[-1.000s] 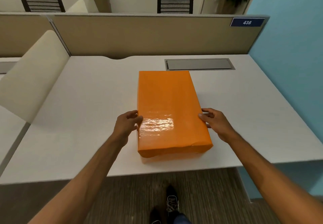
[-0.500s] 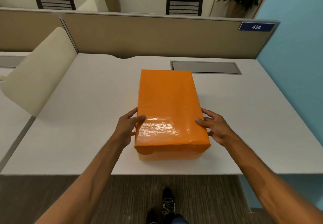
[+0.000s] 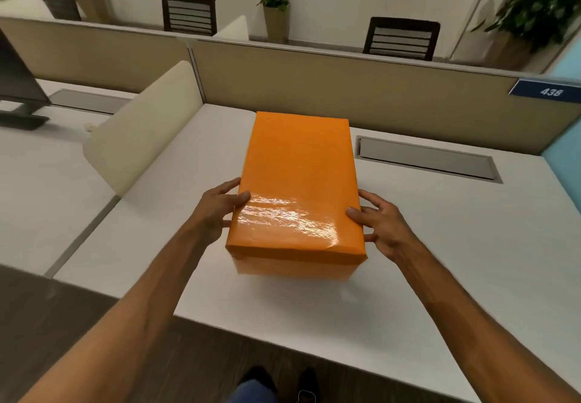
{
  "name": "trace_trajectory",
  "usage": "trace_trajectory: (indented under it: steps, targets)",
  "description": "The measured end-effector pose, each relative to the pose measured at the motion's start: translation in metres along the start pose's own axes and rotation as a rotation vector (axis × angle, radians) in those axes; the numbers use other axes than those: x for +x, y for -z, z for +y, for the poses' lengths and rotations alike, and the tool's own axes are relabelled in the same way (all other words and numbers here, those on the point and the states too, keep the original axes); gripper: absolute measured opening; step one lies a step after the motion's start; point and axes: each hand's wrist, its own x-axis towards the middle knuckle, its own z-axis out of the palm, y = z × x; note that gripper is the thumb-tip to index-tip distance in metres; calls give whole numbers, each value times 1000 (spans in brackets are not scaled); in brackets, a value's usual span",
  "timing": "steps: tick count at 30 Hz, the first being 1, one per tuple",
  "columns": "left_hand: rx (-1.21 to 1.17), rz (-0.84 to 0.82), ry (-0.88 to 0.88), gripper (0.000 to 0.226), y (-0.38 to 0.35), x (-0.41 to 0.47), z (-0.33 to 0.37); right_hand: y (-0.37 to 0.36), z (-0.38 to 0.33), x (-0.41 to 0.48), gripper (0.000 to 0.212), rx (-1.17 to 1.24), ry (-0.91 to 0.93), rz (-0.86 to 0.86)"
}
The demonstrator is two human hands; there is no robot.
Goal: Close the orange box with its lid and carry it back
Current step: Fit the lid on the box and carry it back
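Compared with half a second earlier, the orange box (image 3: 298, 189) appears raised: more of its front wall shows beneath the lid (image 3: 300, 179), its near end stands clear of the white counter (image 3: 440, 261), and a soft shadow lies on the counter under it. The view has also swung, so the neighbouring desk on the box's left side, with a dark monitor (image 3: 19, 82), has come into sight.

The box is a long rectangular block wrapped in glossy orange paper. The lid sits on top, fully closed, its rim overlapping the box body. Bright wrinkled reflections cross the near part of the lid, and a small crease marks its near right corner.

The left hand (image 3: 217, 211) clamps the box's left side near the front, thumb lying on the lid edge and fingers spread down the side wall. The right hand (image 3: 380, 223) presses the box's right side opposite, thumb on the lid edge, fingers splayed against the wall. Both forearms are bare.

The counter is smooth, matte and white. To the right of the box, a flat grey metal cable hatch (image 3: 424, 159) is set flush into it. To the left of the box, a rounded cream divider panel (image 3: 141, 132) stands upright. Behind the box runs a tan fabric partition (image 3: 345, 88) carrying a blue plate (image 3: 548, 91) numbered 438. Beyond the partition stand two dark slatted chair backs and potted plants.
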Motion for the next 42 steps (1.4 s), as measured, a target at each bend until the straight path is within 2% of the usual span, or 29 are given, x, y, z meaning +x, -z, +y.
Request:
trace_trajectory:
  steps: [12,25,33,42]
  targets:
    - [21,98,10,53,95,61,31,-102,-15,78,77,0,-10,-57]
    - [91,25,14,53,219,213,68,-237,-24,184,78,42,-38,44]
    - [167,33,9,53,247,292,90,-288,-37,240,74,72,-43,129]
    - [176,34,-4,53,259,340,111,-313,-50,288,65,46,-52,178]
